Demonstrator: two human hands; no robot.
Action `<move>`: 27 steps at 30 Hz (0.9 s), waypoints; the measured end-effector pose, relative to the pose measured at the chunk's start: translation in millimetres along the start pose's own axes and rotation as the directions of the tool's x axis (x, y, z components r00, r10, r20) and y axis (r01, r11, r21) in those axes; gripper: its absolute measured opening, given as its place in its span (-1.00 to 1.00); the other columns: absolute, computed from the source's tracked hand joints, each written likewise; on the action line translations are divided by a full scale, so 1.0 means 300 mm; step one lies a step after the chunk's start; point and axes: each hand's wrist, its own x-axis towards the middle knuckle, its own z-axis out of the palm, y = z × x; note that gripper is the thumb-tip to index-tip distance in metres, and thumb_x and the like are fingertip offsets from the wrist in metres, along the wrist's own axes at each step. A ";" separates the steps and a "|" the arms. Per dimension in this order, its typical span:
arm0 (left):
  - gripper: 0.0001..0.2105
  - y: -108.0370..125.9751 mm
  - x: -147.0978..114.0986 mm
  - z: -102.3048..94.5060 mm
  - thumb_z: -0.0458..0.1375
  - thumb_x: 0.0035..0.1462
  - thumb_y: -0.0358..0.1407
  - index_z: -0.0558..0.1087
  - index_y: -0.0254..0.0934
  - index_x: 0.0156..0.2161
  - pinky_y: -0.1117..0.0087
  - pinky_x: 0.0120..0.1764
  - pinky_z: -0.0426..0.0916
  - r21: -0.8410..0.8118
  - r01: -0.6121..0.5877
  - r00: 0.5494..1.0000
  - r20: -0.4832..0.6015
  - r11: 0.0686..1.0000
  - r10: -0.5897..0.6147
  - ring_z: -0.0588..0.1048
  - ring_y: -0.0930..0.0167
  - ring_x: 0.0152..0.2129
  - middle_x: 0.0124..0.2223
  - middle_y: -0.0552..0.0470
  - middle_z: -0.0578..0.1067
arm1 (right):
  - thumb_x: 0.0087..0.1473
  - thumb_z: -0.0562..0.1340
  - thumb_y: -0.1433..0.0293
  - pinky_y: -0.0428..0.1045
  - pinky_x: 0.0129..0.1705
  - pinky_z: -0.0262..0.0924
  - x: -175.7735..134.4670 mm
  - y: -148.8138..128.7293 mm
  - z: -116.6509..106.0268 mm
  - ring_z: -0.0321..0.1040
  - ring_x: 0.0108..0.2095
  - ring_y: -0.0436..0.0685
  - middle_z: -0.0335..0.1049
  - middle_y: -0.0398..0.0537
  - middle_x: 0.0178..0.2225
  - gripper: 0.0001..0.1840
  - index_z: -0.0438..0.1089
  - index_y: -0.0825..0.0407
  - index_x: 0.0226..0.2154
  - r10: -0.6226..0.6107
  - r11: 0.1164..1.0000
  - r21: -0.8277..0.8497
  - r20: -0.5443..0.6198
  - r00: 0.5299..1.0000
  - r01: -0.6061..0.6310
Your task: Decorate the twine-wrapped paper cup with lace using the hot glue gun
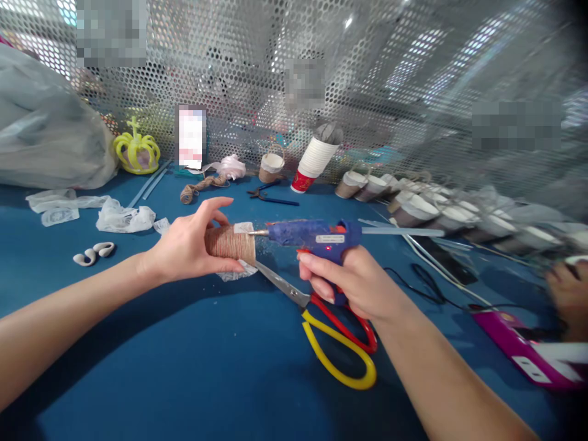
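My left hand [181,248] is wrapped round a small cup [232,246] covered in brown twine, which lies on its side with its end pointing right. A bit of white lace [243,228] shows at the cup's upper edge, and more lace lies beneath it. In my right hand [356,278] is a blue hot glue gun [294,236], with fingers closed about its handle and trigger. Its metal nozzle is at the cup's edge by the lace; whether they touch I cannot tell. A clear glue stick [404,232] protrudes from the gun's back. Scissors [291,291] with red and yellow handles lie partly under the gun.
Behind stand a yellow crown [136,153], a phone [191,138], pliers [275,199] and stacked paper cups [316,158]. Several small buckets [416,211] line the right side. A purple power strip [509,343] lies near another person's hand [567,291]. Perforated metal mesh rises behind.
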 end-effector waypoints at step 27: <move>-0.16 -0.020 0.012 -0.004 0.24 -0.27 0.10 0.08 -0.30 0.07 0.25 -0.25 0.40 -0.044 0.017 1.000 -0.007 0.999 -0.017 0.51 0.27 -0.33 -0.21 -0.12 0.48 | 0.03 0.17 0.15 -0.08 -0.59 0.10 -0.016 -0.043 0.007 0.09 -0.74 -0.08 0.12 -0.23 -0.81 -0.59 0.26 0.06 -0.69 0.018 0.962 -0.272 -0.049 0.999 -0.030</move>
